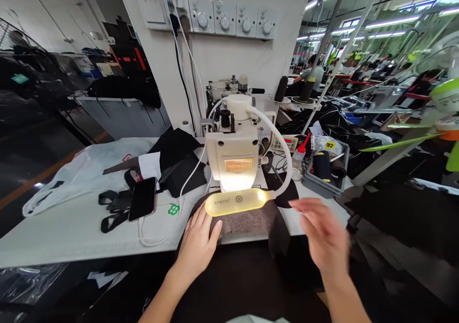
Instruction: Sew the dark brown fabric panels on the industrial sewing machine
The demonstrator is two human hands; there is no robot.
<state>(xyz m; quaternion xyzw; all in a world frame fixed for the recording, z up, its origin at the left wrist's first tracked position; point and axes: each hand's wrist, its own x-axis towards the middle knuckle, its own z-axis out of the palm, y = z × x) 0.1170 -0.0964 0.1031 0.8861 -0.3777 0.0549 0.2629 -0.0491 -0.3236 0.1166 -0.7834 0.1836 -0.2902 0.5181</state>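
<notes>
In the head view my left hand rests with fingers stretched out on dark brown cloth, at the front of a white sewing machine. The cloth spreads beneath the machine head and hangs over the table's front edge. A lit lamp bar on a white bent neck hides the needle area and the tips of some left fingers. To the right of the cloth, my right hand is raised, blurred by motion, its fingers loosely apart and nothing visible in them. A black cloth piece lies behind it.
Left on the white table are a phone with its cable, black straps, black cloth pieces and a plastic bag. At right stand a red-tipped bottle and a grey tray of supplies.
</notes>
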